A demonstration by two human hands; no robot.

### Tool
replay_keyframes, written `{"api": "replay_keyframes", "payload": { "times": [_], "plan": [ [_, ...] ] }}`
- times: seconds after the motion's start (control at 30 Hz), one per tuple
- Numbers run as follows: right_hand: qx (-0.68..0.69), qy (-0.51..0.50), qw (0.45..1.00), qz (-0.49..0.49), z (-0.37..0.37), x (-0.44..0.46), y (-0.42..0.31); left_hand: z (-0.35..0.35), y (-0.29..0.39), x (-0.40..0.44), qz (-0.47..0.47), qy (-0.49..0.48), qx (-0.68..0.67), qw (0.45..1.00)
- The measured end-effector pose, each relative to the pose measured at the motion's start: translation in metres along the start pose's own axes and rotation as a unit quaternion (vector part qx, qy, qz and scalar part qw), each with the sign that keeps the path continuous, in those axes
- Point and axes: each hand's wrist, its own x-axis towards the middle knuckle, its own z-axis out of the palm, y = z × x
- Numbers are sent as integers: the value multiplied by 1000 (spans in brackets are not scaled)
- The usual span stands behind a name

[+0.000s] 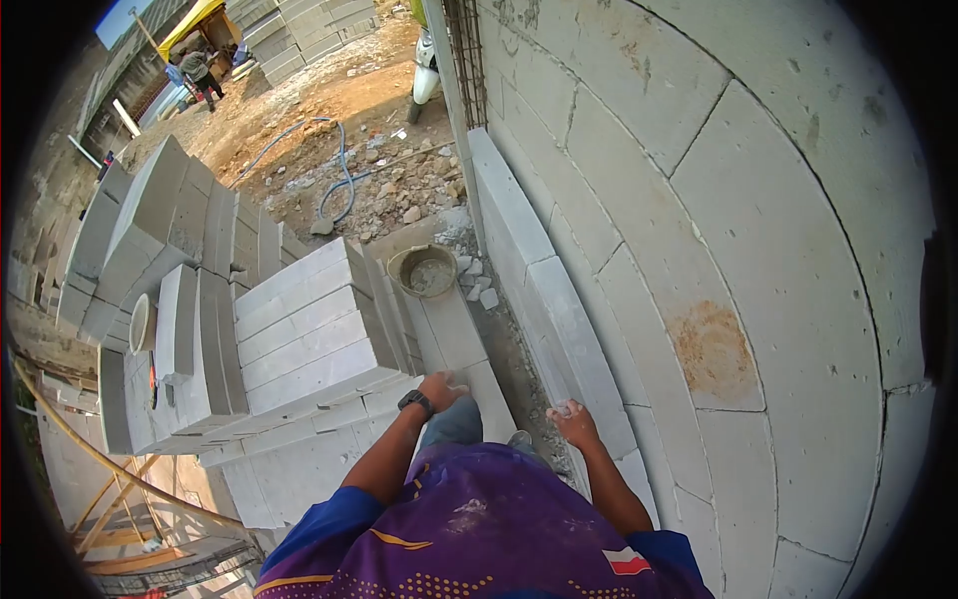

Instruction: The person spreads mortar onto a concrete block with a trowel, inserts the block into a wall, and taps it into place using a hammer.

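Observation:
My left hand (439,389), with a dark watch on its wrist, lies over my bent knee (454,421); its fingers are stretched out and hold nothing that I can see. On the other side, my right hand (574,422) is at the low course of pale blocks (571,334) along the wall. Its fingers are curled together and dusted white; whatever they may hold is hidden. Ahead of my left hand a round bucket (427,272) with grey mortar in it stands on flat blocks.
A tall block wall (689,260) rises close on my right. Stacked blocks (299,329) fill the left, with a pale bucket (143,322) on them. Beyond lie rubble (399,190) and a blue hose (344,165). A person (200,75) bends near a yellow canopy (190,22).

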Motion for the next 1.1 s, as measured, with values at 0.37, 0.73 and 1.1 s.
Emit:
{"api": "replay_keyframes", "payload": {
  "times": [0.37, 0.73, 1.1],
  "plan": [
    [86, -3, 950, 299, 50, 80, -6, -161, -65, 270, 25, -77, 86, 993],
    [145, 304, 908, 249, 72, 65, -159, -274, -64, 475, 177, -150, 321, 918],
    [335, 178, 764, 522, 357, -78, -93, -116, 73, 444, 427, -301, 455, 721]
  ]
}}
